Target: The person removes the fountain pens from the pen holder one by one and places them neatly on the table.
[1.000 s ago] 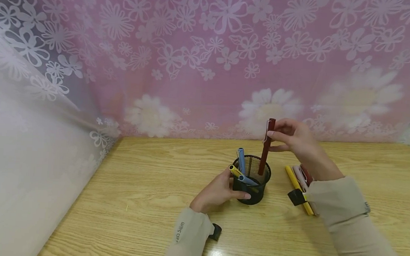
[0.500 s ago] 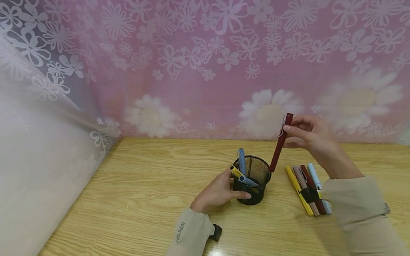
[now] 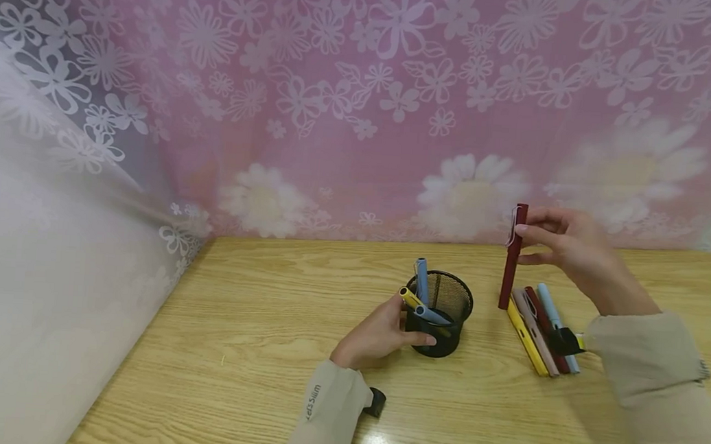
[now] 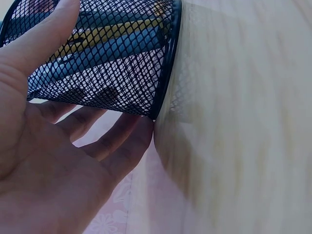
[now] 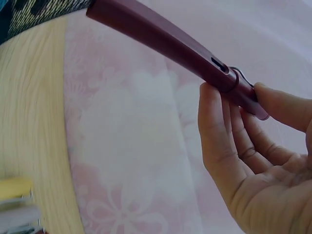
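My right hand [image 3: 576, 254] pinches a dark red pen [image 3: 513, 257] by its capped upper end, the pen nearly upright to the right of the holder. In the right wrist view the red pen [image 5: 165, 39] shows its metal clip beside my thumb. My left hand [image 3: 378, 334] curls round a black mesh pen holder [image 3: 457, 312] that stands on the table. Inside the holder lean a blue pen [image 3: 421, 282], a yellow pen [image 3: 411, 298] and another blue pen [image 3: 431, 315]. Through the mesh in the left wrist view, the yellow pen [image 4: 102, 34] lies among blue ones.
Right of the holder, side by side on the wooden table [image 3: 247, 352], lie a yellow pen [image 3: 528, 337], a greyish-pink pen [image 3: 536, 331], a dark red pen [image 3: 547, 319] and a light blue pen [image 3: 549, 304]. A pink flowered curtain [image 3: 336, 145] hangs behind the table.
My right hand has lifted the red pen out of the holder and carried it right, near the row of pens. My left hand has stayed on the holder.
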{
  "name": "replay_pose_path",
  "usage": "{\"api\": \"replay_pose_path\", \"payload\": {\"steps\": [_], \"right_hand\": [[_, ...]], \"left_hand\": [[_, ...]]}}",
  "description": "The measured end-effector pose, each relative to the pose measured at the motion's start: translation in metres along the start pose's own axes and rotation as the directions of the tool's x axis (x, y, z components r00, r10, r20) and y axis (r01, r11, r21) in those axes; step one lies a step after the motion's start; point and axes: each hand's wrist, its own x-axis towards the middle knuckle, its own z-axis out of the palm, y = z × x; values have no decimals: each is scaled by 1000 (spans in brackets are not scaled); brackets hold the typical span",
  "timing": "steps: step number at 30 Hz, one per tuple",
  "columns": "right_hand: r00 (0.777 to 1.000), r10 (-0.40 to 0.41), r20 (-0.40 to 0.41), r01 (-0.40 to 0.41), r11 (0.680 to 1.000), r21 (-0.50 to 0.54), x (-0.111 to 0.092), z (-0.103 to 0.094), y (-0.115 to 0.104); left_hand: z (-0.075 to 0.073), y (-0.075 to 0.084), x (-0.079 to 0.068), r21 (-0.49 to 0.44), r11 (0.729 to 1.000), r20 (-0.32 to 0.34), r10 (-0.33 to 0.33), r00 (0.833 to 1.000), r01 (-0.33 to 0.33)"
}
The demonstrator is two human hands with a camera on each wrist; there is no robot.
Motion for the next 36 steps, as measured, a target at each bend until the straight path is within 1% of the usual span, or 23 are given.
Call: {"api": "replay_pose_path", "payload": {"steps": [3, 6, 10, 13, 17, 20, 26, 31, 36], "right_hand": [[1000, 18, -9, -18, 1000, -25, -1, -8, 3], [999, 31, -14, -32, 998, -59, -1, -16, 6], [998, 53, -24, -57, 984, -171, -3, -25, 10], [996, 82, -34, -88, 969, -231, -5, -32, 14], [994, 103, -44, -111, 958, -264, -7, -41, 19], [994, 97, -39, -104, 955, -278, -9, -49, 24], [993, 112, -36, -118, 951, -286, -16, -65, 35], [991, 131, -36, -135, 930, -341, -16, -72, 41], [983, 181, -38, -182, 901, -394, -17, -77, 45]], "left_hand": [[0, 1, 0, -6, 1000, 2, -8, 1000, 8], [1, 1, 1, -31, 999, 2, -22, 1000, 22], [0, -1, 1, -33, 999, -17, -25, 1000, 25], [-1, -2, -1, -4, 1000, -30, -21, 999, 21], [-4, -3, -2, 16, 1000, -22, 5, 1000, -5], [-5, -2, -1, 14, 1000, 1, 27, 1000, -27], [-5, -2, 2, 6, 999, 29, 31, 999, -31], [-4, -5, 3, -38, 999, 35, 34, 999, -33], [-5, -5, 2, -47, 998, 41, 44, 998, -42]]}}
